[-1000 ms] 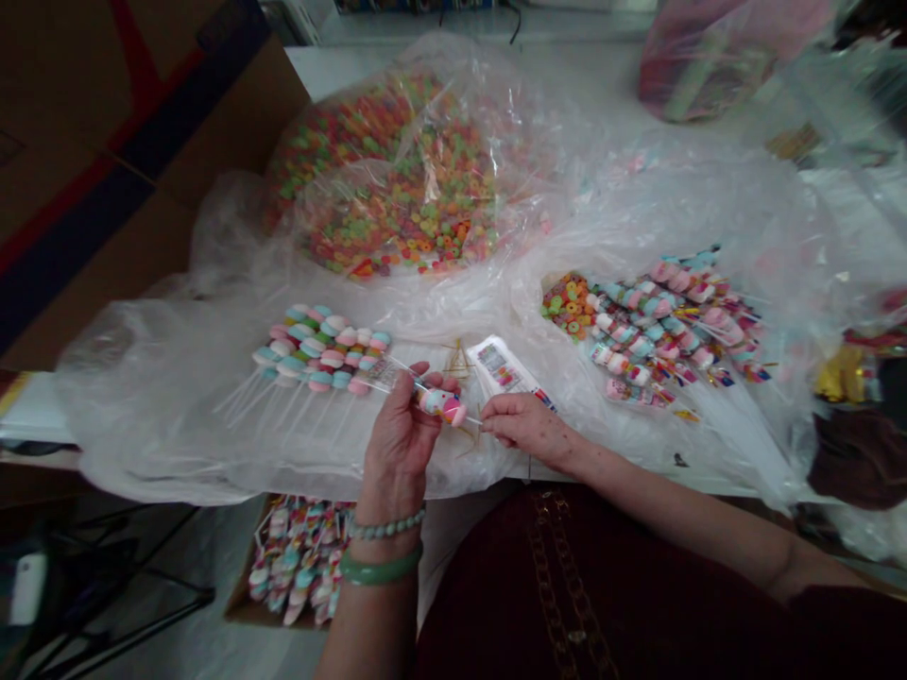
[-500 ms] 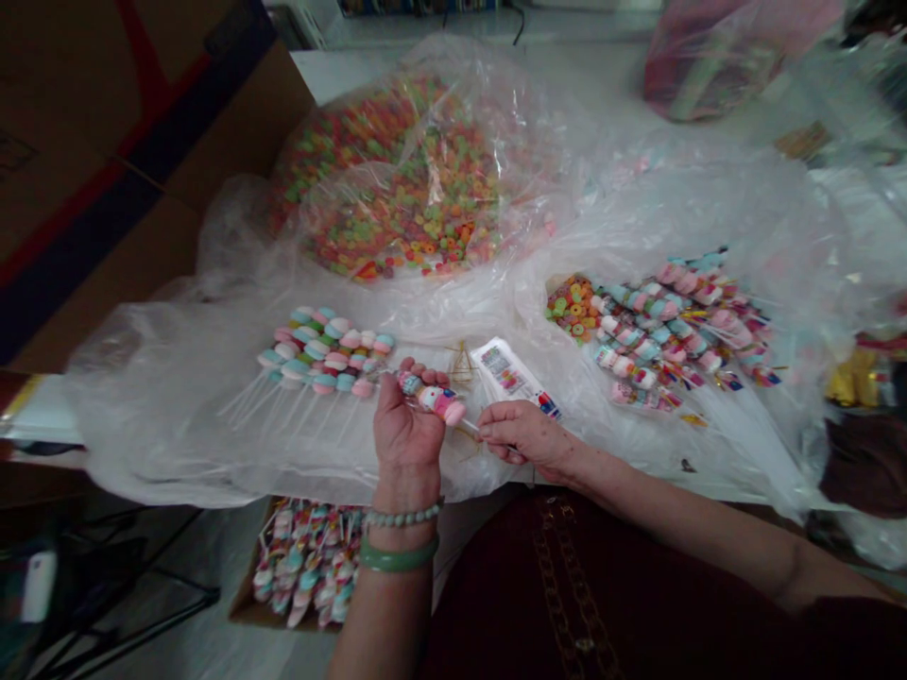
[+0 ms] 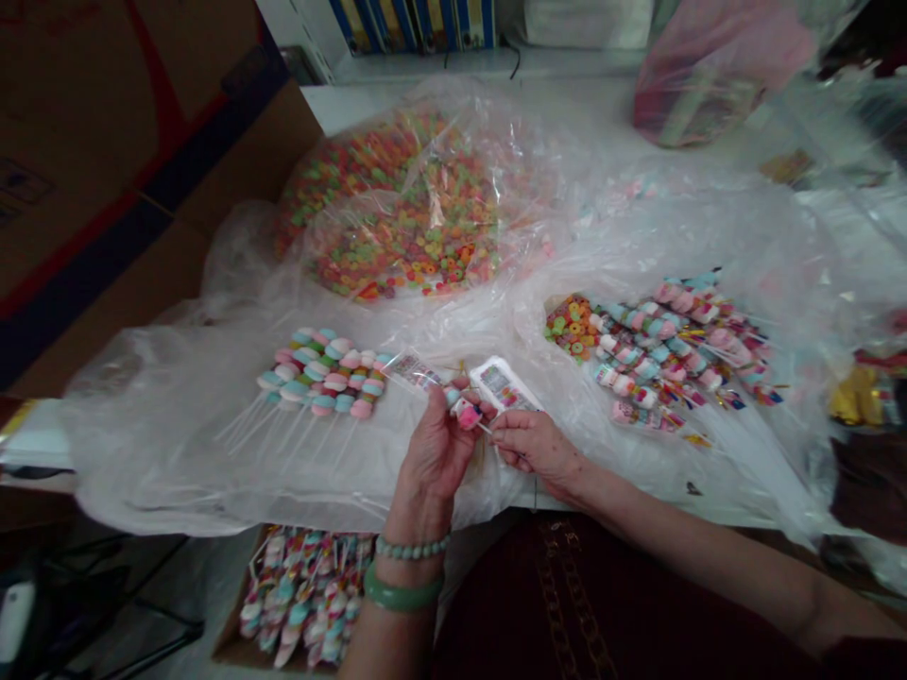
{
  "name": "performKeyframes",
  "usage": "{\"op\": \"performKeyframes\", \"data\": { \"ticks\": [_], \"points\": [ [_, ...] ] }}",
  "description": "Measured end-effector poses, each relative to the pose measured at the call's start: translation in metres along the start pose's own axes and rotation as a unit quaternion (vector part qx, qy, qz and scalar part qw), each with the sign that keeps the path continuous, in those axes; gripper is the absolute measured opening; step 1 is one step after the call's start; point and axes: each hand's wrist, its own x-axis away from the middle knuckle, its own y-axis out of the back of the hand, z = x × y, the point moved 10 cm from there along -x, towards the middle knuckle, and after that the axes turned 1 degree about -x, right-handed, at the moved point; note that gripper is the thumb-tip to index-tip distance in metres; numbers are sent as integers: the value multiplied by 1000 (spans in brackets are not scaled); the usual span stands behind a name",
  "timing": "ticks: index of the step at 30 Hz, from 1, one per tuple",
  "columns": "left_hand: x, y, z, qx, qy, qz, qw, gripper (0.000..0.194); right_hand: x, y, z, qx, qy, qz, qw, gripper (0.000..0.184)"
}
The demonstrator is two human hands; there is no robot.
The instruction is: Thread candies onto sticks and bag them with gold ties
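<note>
My left hand (image 3: 440,442) is closed around a marshmallow skewer (image 3: 468,414) in a printed clear bag. The closed end of the bag (image 3: 412,368) sticks out past my fingers to the upper left. With its fingers pinched, my right hand (image 3: 533,444) grips the white stick below the marshmallows. Just behind my right hand lies a stack of flat printed bags (image 3: 502,383). Thin gold ties (image 3: 461,365) lie between the bags and my left fingers, partly hidden. Unwrapped marshmallow skewers (image 3: 326,373) rest in rows to the left, sticks toward me.
Bagged skewers (image 3: 680,345) are piled at the right, beside loose ring candies (image 3: 571,327). Behind stands a large clear bag of ring candies (image 3: 403,203). A big cardboard box (image 3: 233,161) fills the left. Below the table edge sits a box of wrapped skewers (image 3: 304,595).
My left hand has moved right and turned, its fingers now wrapping over the bagged skewer. The bag's end now points up and left. My right hand stays at the stick, and the view has tilted up slightly.
</note>
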Motion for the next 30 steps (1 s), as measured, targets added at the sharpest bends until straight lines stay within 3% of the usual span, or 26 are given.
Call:
{"op": "performKeyframes", "data": {
  "ticks": [4,8,10,14,17,25,28,30],
  "points": [
    [-1,9,-5,23,-3,-24,999,35,3,3,-2,-27,-33,25,999,17],
    [2,26,-22,27,-28,-72,997,21,10,2,-18,-40,-121,65,990,20],
    [6,30,-28,-11,-34,-89,995,15,12,1,-20,-37,-131,71,988,21],
    [18,24,-34,-100,-70,-101,987,11,13,0,-14,1,-89,32,995,20],
    [26,14,-30,-111,-90,-83,986,13,14,-6,-13,17,-58,11,998,19],
    [32,11,-4,-69,-5,-38,997,36,21,-12,-4,3,8,7,1000,21],
    [42,26,-18,-150,-109,-105,977,35,20,-5,-1,-5,7,-11,1000,22],
    [55,33,-32,-234,-212,-155,936,35,19,-2,-2,-11,-2,-17,1000,23]
  ]
}}
